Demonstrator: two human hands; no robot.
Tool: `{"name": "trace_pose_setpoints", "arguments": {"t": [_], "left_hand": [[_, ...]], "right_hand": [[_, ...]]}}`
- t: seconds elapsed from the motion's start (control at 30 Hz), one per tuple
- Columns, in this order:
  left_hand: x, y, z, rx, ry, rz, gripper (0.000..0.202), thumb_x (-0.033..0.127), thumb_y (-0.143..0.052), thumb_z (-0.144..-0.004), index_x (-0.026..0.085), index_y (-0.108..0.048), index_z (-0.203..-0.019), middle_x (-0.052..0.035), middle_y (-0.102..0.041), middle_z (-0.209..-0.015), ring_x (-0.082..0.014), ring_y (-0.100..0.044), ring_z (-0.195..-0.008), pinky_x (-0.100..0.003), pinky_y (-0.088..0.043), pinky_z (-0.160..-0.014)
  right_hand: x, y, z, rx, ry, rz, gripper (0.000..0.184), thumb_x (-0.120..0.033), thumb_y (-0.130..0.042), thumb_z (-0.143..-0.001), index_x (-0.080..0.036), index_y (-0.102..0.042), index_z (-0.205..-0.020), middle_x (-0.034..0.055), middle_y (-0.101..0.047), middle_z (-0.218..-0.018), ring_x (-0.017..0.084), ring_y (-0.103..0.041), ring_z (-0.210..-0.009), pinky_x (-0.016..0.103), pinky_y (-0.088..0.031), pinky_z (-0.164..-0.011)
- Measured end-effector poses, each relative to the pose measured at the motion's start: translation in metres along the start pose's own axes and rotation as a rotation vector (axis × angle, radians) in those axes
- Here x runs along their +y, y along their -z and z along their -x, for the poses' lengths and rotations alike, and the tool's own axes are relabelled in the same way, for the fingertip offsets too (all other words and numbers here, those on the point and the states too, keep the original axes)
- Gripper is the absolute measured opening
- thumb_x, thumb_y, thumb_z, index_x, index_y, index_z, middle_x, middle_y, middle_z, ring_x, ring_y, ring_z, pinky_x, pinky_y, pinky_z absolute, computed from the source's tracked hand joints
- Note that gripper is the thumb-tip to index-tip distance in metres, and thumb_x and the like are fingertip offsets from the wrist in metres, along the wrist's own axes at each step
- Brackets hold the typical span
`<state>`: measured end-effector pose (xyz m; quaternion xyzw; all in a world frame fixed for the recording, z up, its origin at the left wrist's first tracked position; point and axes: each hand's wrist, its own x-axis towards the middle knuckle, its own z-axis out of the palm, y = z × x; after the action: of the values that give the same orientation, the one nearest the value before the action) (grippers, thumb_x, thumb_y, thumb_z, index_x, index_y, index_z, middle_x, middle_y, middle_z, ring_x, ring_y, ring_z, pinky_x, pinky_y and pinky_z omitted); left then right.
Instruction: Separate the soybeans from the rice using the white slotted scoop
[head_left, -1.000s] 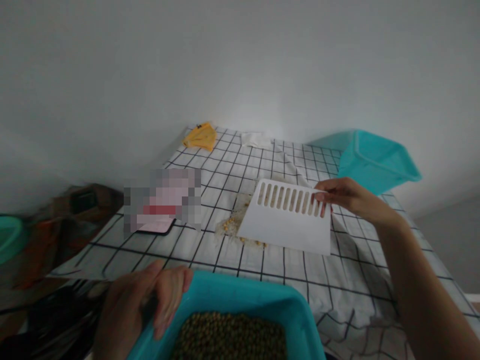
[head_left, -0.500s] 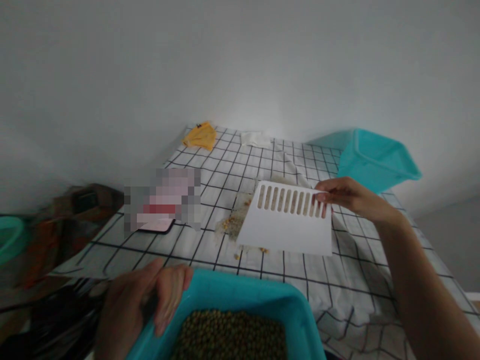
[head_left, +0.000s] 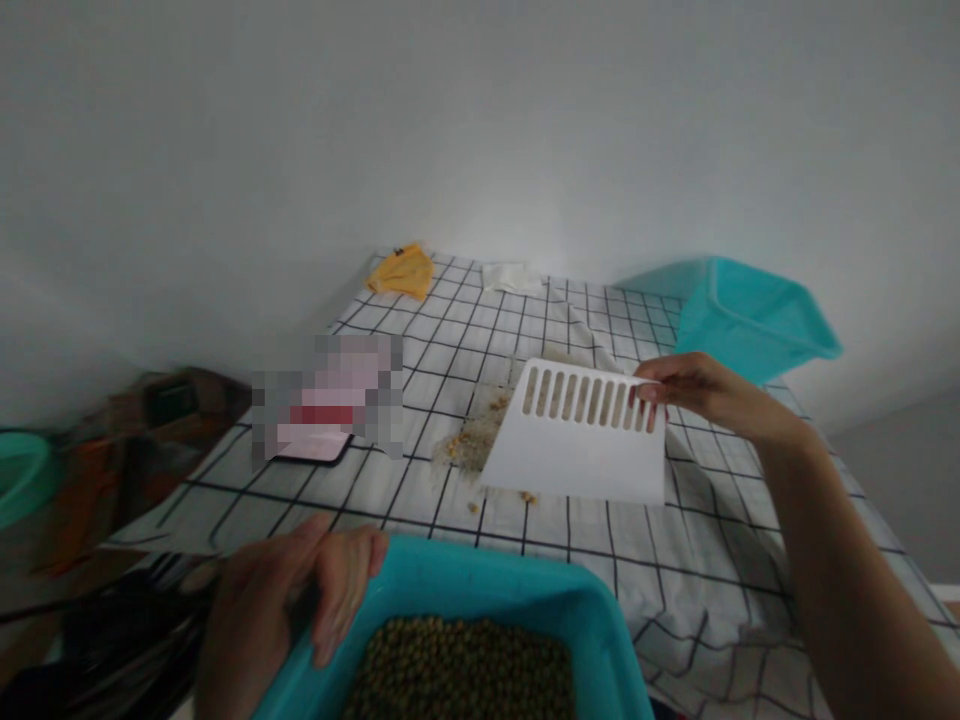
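Fingers [head_left: 654, 392] on slotted scraper [head_left: 581, 446]

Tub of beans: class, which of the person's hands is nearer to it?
Left. The left hand clasps the tub by its rim; the right hand holds a white slotted scraper farther back, over the checked cloth.

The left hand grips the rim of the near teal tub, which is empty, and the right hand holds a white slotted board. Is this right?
Not quite. In the head view the near tub holds many small beans, so it is not empty. The left hand does grip its rim, and the right hand holds the white slotted board.
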<state>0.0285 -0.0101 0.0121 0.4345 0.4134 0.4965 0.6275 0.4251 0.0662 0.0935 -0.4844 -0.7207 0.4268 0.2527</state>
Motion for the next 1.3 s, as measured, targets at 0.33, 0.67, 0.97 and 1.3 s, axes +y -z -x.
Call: {"name": "trace_pose_setpoints", "arguments": {"t": [0.33,0.67,0.97,1.3], "left_hand": [[0.000,0.009,-0.001,-0.069,0.007,-0.012,0.061,0.046,-0.052,-0.099,0.026,-0.063,-0.042,0.0023,-0.056,-0.035,-0.0154,-0.050,-0.037,-0.036,-0.045,-0.074],[0.001,0.003,-0.003,-0.055,0.039,-0.003,0.059,0.046,-0.055,-0.096,0.025,-0.063,-0.042,0.0017,-0.056,-0.034,-0.0157,-0.049,-0.037,-0.037,-0.046,-0.076],[0.005,-0.003,0.001,-0.017,0.028,-0.016,0.060,0.044,-0.054,-0.097,0.027,-0.062,-0.040,0.0019,-0.054,-0.033,-0.0162,-0.046,-0.036,-0.038,-0.046,-0.076],[0.001,0.006,-0.001,-0.083,0.043,0.014,0.059,0.047,-0.055,-0.097,0.024,-0.064,-0.043,0.0007,-0.058,-0.036,-0.0162,-0.050,-0.040,-0.037,-0.045,-0.075]], "right_hand": [[-0.003,-0.003,0.000,-0.019,-0.010,0.001,0.034,-0.048,-0.069,-0.091,-0.017,-0.074,-0.079,0.0035,-0.070,-0.072,0.016,-0.064,-0.069,0.027,-0.050,-0.064],[-0.002,0.016,0.013,-0.006,-0.070,0.068,0.036,-0.050,-0.068,-0.091,-0.016,-0.076,-0.081,0.0066,-0.071,-0.075,0.019,-0.064,-0.072,0.030,-0.050,-0.067],[0.005,0.027,0.021,-0.031,-0.128,0.127,0.039,-0.053,-0.065,-0.092,-0.017,-0.075,-0.082,0.0069,-0.069,-0.075,0.020,-0.060,-0.073,0.030,-0.046,-0.067],[0.007,0.029,0.024,-0.005,-0.127,0.120,0.039,-0.055,-0.067,-0.090,-0.018,-0.078,-0.081,0.0067,-0.070,-0.076,0.020,-0.060,-0.075,0.031,-0.047,-0.068]]}}
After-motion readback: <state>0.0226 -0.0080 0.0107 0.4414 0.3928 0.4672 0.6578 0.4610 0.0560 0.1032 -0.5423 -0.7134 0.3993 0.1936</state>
